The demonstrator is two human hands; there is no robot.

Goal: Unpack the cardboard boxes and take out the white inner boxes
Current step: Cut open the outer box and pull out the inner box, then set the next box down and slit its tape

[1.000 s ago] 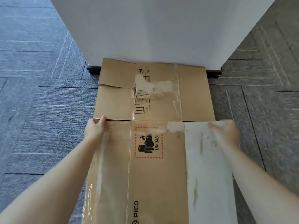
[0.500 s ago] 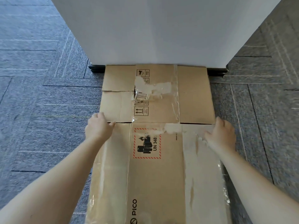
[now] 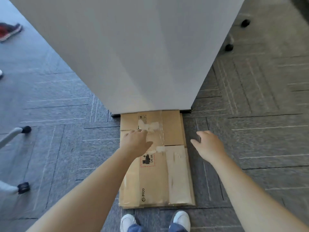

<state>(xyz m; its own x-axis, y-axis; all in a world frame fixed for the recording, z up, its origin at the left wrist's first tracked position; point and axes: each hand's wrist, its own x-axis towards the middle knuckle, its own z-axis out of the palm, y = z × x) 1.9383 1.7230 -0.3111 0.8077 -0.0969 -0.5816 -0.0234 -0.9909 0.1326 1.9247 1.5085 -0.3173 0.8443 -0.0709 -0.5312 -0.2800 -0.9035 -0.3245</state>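
- Left hand (image 3: pixel 136 141) was out over the flattened cardboard boxes (image 3: pixel 157 173), fingers loosely spread and gripping nothing, fingertips (image 3: pixel 142 130) up at twelve o'clock near the torn white patch (image 3: pixel 148 126). Touching or just hovering? Could not tell.
- Right hand (image 3: pixel 208 145) hung off the cardboard's three o'clock edge, above the grey carpet (image 3: pixel 66 156), fingers relaxed and slightly curled, thumb pointing back toward nine o'clock. It held nothing either.
- The cardboard lay flat on the floor in two pieces, one butted against the other at twelve o'clock; the nearer one carried a red-bordered hazard label (image 3: pixel 147 160) and a PICO mark (image 3: pixel 143 195).
- The far piece's twelve o'clock edge ran in under a big white panel (image 3: pixel 133 56), so that side was shut off.
- Open carpet lay at nine and three o'clock of the cardboard.
- At six o'clock, two white shoes (image 3: pixel 181 218) stood just beyond the near edge.
- Far out at nine o'clock, castor wheels (image 3: pixel 23 187) on grey legs; at eleven, a red shoe (image 3: pixel 8 31).
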